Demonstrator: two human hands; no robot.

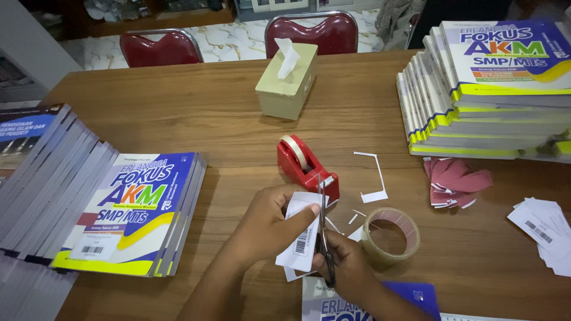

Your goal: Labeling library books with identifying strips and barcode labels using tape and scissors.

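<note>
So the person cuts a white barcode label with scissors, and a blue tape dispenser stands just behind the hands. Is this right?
Not quite: the tape dispenser is red, not blue, as the head view shows. The rest holds: the left hand holds the white barcode label and the right hand works the scissors.

Your right hand [348, 267] hides the scissors' [324, 238] handles; the book [369, 303] below it is cut off by the bottom edge, and your left hand [267, 223] covers part of the label [300, 238].

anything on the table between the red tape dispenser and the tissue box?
Head view: nothing. Bare wood table runs from the red tape dispenser to the tissue box.
</note>
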